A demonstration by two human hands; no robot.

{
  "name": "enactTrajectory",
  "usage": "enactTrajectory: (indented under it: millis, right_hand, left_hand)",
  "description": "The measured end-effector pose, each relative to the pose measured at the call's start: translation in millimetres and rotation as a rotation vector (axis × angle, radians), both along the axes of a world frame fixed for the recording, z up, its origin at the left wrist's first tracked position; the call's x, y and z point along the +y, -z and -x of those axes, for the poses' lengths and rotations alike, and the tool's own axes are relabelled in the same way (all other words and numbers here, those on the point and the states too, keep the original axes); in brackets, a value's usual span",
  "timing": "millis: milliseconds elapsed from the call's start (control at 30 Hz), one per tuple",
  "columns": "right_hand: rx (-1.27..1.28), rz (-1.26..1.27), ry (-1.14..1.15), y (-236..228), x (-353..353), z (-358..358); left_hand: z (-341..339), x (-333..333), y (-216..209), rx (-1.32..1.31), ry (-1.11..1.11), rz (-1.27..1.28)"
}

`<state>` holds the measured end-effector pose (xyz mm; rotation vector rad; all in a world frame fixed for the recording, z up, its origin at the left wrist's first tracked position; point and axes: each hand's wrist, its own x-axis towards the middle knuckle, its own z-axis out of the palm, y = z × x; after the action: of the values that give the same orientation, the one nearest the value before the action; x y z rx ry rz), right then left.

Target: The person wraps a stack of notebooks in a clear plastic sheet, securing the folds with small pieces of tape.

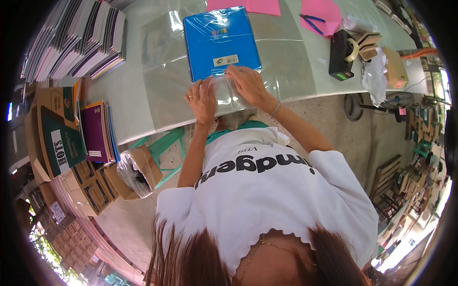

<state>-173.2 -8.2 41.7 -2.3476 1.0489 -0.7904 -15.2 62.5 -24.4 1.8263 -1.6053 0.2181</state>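
A blue spiral notebook [220,40] with a white label near its lower edge lies on the table, under or inside shiny clear plastic. Loose clear plastic film [224,93] extends from the notebook's near edge toward me. At that edge, my left hand [201,99] is closed on the film, its fingertips bunched. Close to its right, my right hand [249,86] pinches the film beside the notebook's lower corner. Whether the plastic is a bag or a loose sheet I cannot tell.
Tall stacks of spiral notebooks [78,38] stand at the far left, above cardboard boxes [59,128] and purple notebooks [93,128]. On the right are a black tape dispenser [341,57], blue-handled cutters [312,21] on pink paper [329,12], and a crumpled plastic bag [374,76].
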Motion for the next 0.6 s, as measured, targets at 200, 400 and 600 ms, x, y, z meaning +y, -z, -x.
enactTrajectory:
  millis: [200,400,600]
  right_hand:
    - [-0.001,-0.08,-0.009,-1,-18,-5]
    - [0.109,0.196,-0.056,2,-26,7]
    - [0.13,0.28,-0.092,19,-29,25]
  left_hand:
    - [-15,-33,-43,-0.123,0.208,-0.109]
    - [-25,-40,-41,-0.126,0.328,-0.159]
    - [-23,-44,-41,-0.141,0.441,-0.087]
